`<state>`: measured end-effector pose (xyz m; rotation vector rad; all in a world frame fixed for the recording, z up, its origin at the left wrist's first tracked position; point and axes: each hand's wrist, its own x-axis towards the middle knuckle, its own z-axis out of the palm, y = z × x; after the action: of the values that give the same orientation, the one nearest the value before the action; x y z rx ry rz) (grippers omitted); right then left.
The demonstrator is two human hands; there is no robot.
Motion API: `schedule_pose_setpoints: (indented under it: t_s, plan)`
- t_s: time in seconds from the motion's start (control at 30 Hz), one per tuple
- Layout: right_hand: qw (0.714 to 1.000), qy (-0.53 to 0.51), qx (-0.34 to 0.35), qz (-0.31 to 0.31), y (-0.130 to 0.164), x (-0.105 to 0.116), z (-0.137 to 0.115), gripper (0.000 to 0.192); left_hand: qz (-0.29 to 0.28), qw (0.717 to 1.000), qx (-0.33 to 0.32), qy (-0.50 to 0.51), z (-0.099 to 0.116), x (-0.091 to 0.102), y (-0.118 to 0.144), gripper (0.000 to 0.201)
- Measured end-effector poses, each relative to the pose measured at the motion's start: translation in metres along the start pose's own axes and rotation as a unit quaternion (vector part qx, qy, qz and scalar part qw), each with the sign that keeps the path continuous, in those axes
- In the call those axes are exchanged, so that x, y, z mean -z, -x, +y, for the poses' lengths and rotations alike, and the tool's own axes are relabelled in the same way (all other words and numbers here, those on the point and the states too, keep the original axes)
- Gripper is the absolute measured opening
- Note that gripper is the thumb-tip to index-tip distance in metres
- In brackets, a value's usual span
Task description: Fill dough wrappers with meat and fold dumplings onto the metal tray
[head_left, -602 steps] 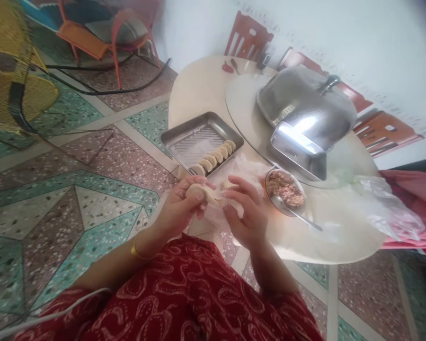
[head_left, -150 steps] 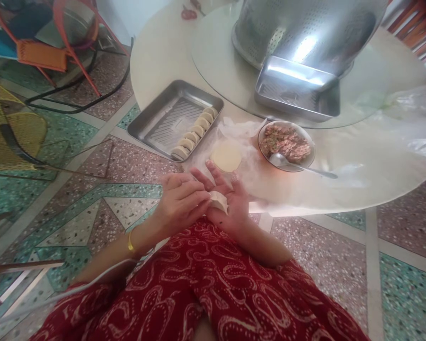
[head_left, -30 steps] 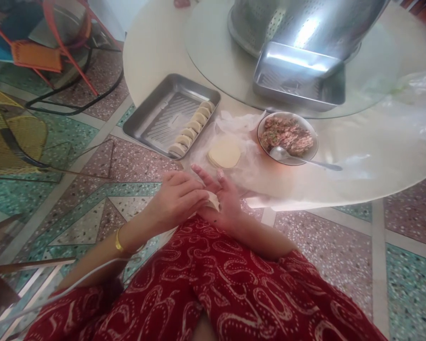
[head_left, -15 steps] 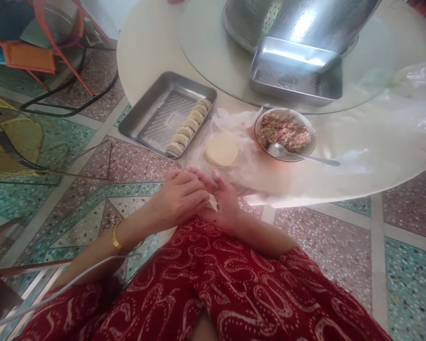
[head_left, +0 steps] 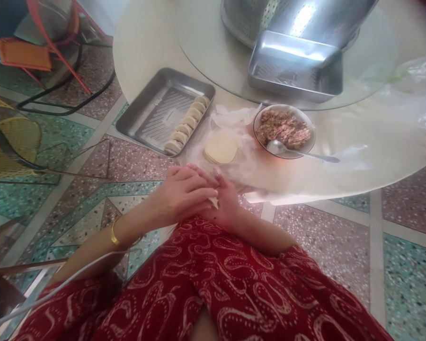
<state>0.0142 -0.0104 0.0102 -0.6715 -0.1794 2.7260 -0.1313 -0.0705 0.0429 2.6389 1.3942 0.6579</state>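
Note:
Close to my body, below the table edge, my left hand (head_left: 179, 196) and my right hand (head_left: 229, 201) are together around a dumpling (head_left: 213, 202). Only a pale corner of its dough shows; the fingers hide the rest. My left hand lies over it from above, fingers curled, while my right hand cups it from the other side, thumb raised. Just beyond my hands is a stack of round dumpling wrappers (head_left: 220, 147) on a crumpled plastic bag (head_left: 236, 116). To the right stands a bowl (head_left: 256, 137) of minced filling (head_left: 284, 128) with a spoon (head_left: 305, 154) in it.
A metal tray (head_left: 145, 111) at the left holds a row of finished dumplings (head_left: 186, 127) along its right side. Another metal tray (head_left: 294, 85) and a large perforated metal colander (head_left: 287, 19) sit on the glass turntable (head_left: 209, 57). Chairs (head_left: 24, 52) stand at the left.
My left hand's fingers have shifted slightly right over the dumpling, so less dough shows. The whole view has moved a little; the table things stay in place.

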Motion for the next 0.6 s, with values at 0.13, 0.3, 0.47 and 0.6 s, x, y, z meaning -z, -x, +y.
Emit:
schedule_pose_setpoints:
  t_s: [0.13,0.3,0.47,0.6]
  plan:
    - [0.998,-0.045,0.031,-0.01,0.003,-0.006,-0.004,0.056,0.044,0.998,0.053,-0.005,-0.001,-0.002,0.011,0.026]
    - [0.996,-0.052,0.054,-0.043,0.002,-0.003,-0.004,0.052,0.072,0.992,0.099,-0.043,-0.002,-0.008,0.022,0.022]
    - [0.996,-0.012,0.087,-0.024,0.003,-0.004,-0.002,0.05,0.101,0.986,0.101,-0.081,0.002,-0.01,0.02,0.015]
    - [0.991,0.04,0.126,-0.002,0.004,-0.007,0.002,0.048,0.111,0.985,0.099,-0.084,0.004,-0.013,0.017,0.026]
